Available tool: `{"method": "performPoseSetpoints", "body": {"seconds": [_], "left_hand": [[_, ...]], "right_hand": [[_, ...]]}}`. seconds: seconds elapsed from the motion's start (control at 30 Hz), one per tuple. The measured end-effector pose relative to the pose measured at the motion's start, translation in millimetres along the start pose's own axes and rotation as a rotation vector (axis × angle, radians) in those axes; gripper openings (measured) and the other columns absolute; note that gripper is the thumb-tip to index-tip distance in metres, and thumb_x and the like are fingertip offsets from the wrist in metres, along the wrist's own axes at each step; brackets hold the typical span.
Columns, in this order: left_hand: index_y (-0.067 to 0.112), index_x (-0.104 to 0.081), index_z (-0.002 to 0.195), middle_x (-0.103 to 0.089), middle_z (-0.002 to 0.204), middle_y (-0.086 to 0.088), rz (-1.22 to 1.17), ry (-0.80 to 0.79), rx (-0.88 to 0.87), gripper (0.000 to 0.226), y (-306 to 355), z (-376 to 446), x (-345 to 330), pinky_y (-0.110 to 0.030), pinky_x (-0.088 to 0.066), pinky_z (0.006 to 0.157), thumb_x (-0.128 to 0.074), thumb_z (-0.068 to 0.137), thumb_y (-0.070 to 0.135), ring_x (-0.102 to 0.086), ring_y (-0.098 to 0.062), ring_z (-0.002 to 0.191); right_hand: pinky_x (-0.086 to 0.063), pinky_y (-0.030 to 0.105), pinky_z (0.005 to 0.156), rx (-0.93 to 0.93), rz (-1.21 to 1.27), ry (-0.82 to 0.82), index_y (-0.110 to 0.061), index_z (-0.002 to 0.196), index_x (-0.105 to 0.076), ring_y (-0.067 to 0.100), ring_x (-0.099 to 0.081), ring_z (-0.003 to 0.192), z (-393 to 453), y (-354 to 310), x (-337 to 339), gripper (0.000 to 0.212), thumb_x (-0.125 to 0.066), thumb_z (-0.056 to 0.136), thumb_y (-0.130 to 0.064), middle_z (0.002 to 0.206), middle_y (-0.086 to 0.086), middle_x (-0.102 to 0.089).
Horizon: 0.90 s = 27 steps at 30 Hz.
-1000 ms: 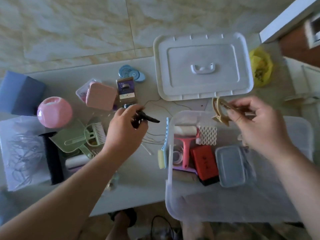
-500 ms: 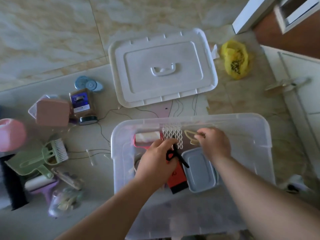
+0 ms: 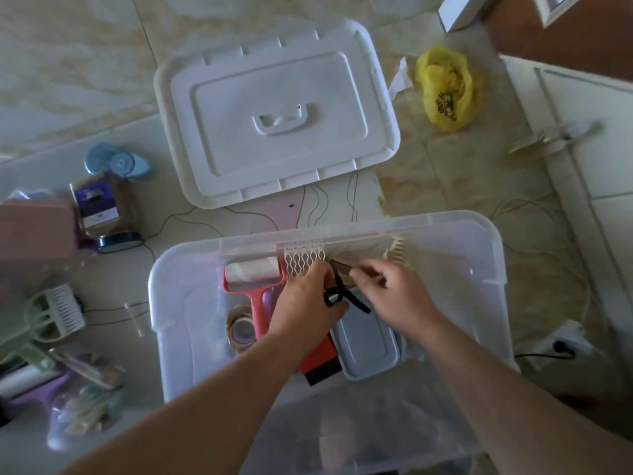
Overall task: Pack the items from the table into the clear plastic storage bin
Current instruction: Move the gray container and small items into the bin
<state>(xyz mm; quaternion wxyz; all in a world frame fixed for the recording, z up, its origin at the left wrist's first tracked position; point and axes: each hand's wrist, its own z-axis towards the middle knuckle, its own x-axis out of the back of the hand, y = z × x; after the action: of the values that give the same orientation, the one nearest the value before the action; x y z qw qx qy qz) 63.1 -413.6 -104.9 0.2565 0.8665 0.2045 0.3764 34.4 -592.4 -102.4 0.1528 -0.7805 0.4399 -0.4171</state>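
Clear bin point(image 3: 486, 234) half packed, both hands inside it.

Left hand point(image 3: 305, 303) pinches a black clip point(image 3: 342, 296); right hand point(image 3: 394, 293) holds a small brown piece point(image 3: 340, 267). Dropped loosely, either might slip among packed items.

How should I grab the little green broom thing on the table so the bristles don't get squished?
Take the green brush by its loop handle, the open green frame left of the white bristles. Come down from above on that left side: the bristles point right, toward the clear bin, so your fingers stay off them.
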Motion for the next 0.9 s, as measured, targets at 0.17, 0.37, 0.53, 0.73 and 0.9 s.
{"method": "performPoseSetpoints", "body": {"seconds": [0.17, 0.37, 0.53, 0.73, 0.9], "left_hand": [[0.021, -0.057, 0.093, -0.058, 0.096, 0.006, -0.022, 0.018, -0.086, 0.027, 20, 2, -13, -0.026, -0.047, 0.067, -0.08, 0.08, 0.028, -0.057, -0.014, 0.081], [0.028, -0.049, 0.136, -0.061, 0.129, 0.005, -0.044, -0.092, -0.136, 0.055, 18, -1, -14, -0.031, -0.051, 0.093, -0.07, 0.086, 0.018, -0.062, -0.014, 0.111], [0.024, -0.037, 0.151, -0.036, 0.156, 0.002, 0.426, -0.18, -0.306, 0.07, -6, -10, -23, -0.042, -0.029, 0.123, -0.06, 0.086, 0.019, -0.031, -0.023, 0.145], [0.026, -0.019, 0.162, -0.009, 0.171, -0.004, 0.649, -0.317, -0.319, 0.08, -25, -20, -27, -0.048, -0.006, 0.128, -0.059, 0.093, 0.032, -0.001, -0.035, 0.156], [0.028, -0.046, 0.148, -0.037, 0.157, -0.006, 0.502, -0.23, -0.3, 0.061, -18, -30, 3, -0.051, -0.021, 0.125, -0.063, 0.09, 0.026, -0.02, -0.033, 0.149]], "right_hand": [[-0.052, 0.016, 0.077, -0.04, 0.045, -0.093, -0.041, 0.113, -0.073, -0.007, -0.066, 0.087, -17, 4, 18, 0.025, -0.078, 0.091, -0.031, 0.103, -0.027, -0.073], [-0.053, 0.028, 0.074, 0.01, -0.18, 0.16, -0.033, 0.101, -0.077, 0.007, -0.067, 0.083, 16, 12, 18, 0.011, -0.076, 0.092, -0.027, 0.089, -0.014, -0.073], [-0.044, 0.029, 0.074, 0.114, -0.387, 0.28, -0.024, 0.095, -0.08, 0.03, -0.06, 0.096, 47, 46, -4, 0.014, -0.079, 0.087, -0.013, 0.083, 0.007, -0.071], [-0.052, 0.046, 0.088, 0.072, -0.433, 0.331, -0.027, 0.097, -0.081, 0.03, -0.062, 0.103, 52, 43, -16, 0.017, -0.08, 0.086, -0.015, 0.084, 0.0, -0.072], [-0.052, 0.047, 0.092, 0.21, -0.515, 0.304, -0.016, 0.115, -0.078, 0.035, -0.063, 0.109, 31, 21, -7, 0.032, -0.067, 0.088, -0.002, 0.109, 0.008, -0.077]]}}
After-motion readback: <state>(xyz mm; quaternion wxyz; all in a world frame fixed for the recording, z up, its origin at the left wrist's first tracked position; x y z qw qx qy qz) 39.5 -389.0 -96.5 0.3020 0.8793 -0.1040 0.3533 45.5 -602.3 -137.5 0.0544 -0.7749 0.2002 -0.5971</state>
